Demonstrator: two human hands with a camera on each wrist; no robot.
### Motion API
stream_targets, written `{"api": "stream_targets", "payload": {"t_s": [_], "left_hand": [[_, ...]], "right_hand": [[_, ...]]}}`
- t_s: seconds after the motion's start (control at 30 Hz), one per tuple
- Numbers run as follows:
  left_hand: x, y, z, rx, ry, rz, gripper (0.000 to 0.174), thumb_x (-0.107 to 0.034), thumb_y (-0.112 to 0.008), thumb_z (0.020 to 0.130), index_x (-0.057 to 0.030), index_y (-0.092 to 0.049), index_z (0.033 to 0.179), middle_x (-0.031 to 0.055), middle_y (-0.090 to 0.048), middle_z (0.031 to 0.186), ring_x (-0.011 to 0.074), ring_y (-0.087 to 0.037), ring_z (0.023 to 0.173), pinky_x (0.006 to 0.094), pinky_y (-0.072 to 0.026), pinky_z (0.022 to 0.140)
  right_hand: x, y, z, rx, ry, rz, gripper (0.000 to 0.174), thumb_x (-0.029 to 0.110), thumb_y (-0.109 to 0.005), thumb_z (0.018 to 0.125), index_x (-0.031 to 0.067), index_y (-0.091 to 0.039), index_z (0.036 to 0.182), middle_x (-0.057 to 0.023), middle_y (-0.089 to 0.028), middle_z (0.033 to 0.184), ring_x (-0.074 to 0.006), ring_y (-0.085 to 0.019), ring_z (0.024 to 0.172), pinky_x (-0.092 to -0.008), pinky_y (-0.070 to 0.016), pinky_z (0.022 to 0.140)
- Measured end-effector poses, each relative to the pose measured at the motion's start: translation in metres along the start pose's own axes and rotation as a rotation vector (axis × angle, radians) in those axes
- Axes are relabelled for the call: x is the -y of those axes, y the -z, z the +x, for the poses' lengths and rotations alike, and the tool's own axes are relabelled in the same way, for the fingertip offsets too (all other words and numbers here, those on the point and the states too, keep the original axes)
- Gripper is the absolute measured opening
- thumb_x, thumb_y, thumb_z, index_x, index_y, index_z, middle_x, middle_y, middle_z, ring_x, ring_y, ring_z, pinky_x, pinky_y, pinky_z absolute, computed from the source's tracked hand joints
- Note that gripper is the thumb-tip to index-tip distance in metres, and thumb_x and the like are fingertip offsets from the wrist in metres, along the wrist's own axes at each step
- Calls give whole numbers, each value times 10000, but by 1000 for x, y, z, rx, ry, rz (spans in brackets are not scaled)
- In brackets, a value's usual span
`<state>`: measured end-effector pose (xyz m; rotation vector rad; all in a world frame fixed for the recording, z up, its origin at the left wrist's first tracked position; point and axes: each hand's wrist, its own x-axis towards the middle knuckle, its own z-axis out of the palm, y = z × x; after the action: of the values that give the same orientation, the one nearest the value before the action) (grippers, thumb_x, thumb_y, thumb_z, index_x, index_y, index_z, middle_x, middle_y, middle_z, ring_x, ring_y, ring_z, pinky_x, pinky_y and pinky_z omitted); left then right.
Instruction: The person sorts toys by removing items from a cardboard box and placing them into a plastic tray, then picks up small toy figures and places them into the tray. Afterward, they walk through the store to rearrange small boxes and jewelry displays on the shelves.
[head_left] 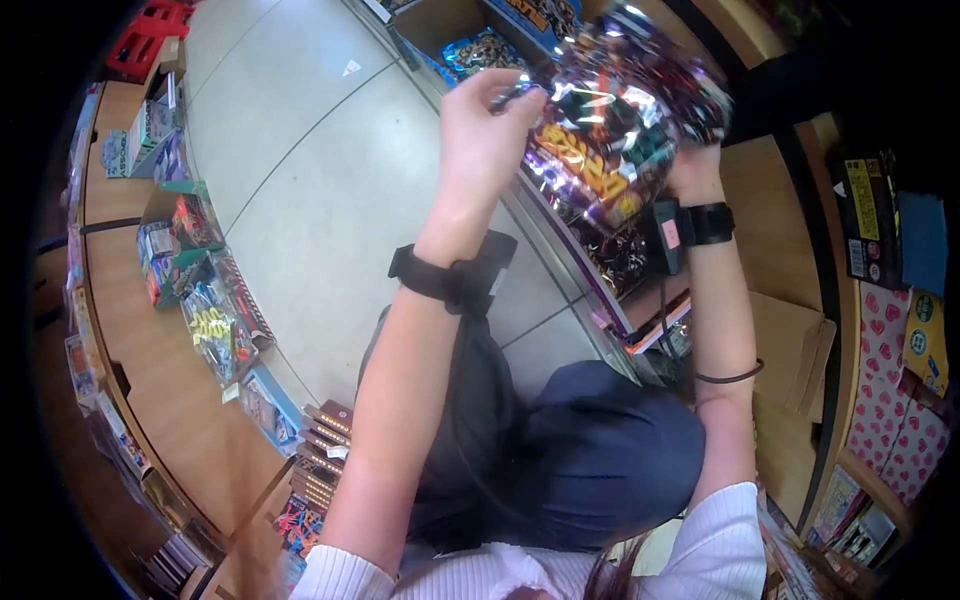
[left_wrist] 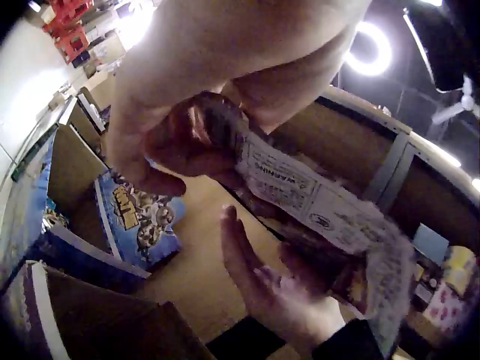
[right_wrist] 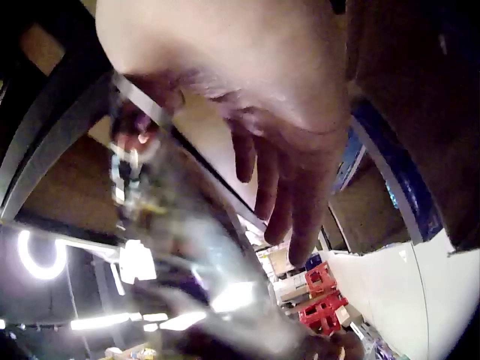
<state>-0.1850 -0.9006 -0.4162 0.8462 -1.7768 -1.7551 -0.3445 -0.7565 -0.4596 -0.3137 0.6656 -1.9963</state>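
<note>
Several shiny foil packets (head_left: 600,135) with orange lettering are held up between my hands. My left hand (head_left: 487,130) pinches them at their left edge; its curled fingers show in the left wrist view. White printing with a warning label (left_wrist: 281,176) faces that camera. At the packets' right side is my right hand (head_left: 695,170), partly hidden behind them in the head view. Its four fingers (right_wrist: 277,191) stretch out straight in the right wrist view, with the blurred packets (right_wrist: 202,240) lying along the thumb side.
Blue display boxes (left_wrist: 131,217) of packets stand on the shelf before me. More dark foil packets (head_left: 620,255) fill a tray below my hands. Tiled floor (head_left: 300,150) lies to the left, bordered by low wooden shelves (head_left: 165,350) with boxed goods. A cardboard panel (head_left: 790,350) stands by my right arm.
</note>
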Motion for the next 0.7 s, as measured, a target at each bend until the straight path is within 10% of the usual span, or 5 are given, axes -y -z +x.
{"api": "stream_targets", "payload": {"t_s": [0.07,0.27,0.37,0.47,0.7], "left_hand": [[5,0,3,-72,-67,60,253,-104,-634,746,47,-586,944,104,-617,819,139,-567,738,255,-440,664],[9,-5,4,-199,-188,169,204,-87,-614,736,15,-606,913,149,-630,799,210,-594,746,297,-449,706],[14,-5,5,-204,-145,200,198,-84,-609,737,15,-607,909,145,-634,809,227,-605,762,302,-453,705],[17,-6,5,-185,-167,265,186,-81,-600,741,13,-612,901,135,-639,793,239,-611,757,313,-458,701],[28,-8,7,-107,-237,395,293,-138,-576,770,-6,-570,1031,118,-606,956,174,-582,852,274,-467,691]], "right_hand": [[3,14,2,149,-57,439,460,309,-378,913,-8,-382,1246,-160,-430,1267,-274,-420,1170,-410,-404,936],[14,-11,-19,-194,-33,-36,878,698,-360,769,15,-290,1316,-184,-315,1346,-325,-285,1245,-509,-230,1012],[21,11,-28,231,-114,152,704,488,-546,804,12,-345,1281,-201,-428,1249,-326,-387,1183,-538,-323,955],[33,6,-30,-162,-204,-402,416,90,-639,765,-15,-486,1138,-123,-563,1096,-208,-566,988,-366,-489,825],[13,39,-19,-235,-130,-1226,390,10,-616,710,-35,-518,1085,-108,-630,962,-192,-611,854,-282,-463,761]]}}
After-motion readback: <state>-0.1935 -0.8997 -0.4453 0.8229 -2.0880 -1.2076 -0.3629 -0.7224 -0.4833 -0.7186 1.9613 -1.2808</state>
